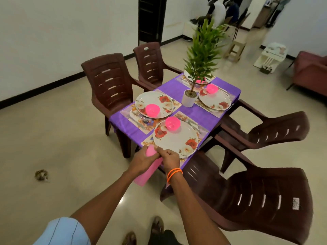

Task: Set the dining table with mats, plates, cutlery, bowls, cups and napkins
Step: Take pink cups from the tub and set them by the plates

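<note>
My left hand (143, 159) and my right hand (169, 159) both grip a stack of pink cups (147, 171) just off the near corner of the table, the stack slanting down towards me. My right hand pinches near the top cup. The table, under a purple cloth (178, 91), carries floral mats, and on each mat a flowered plate. The near plate (177, 140) has a pink bowl (172, 123) at its far rim. The left plate (154, 104) holds another pink bowl (152, 110). Cutlery (196, 125) lies beside the plates.
A potted plant (190, 98) stands mid-table. A right plate (215, 101) and a far plate (199, 75) each carry a pink bowl. Brown plastic chairs surround the table; one (247, 197) stands close on my right. A small object (41, 175) lies on the floor to the left.
</note>
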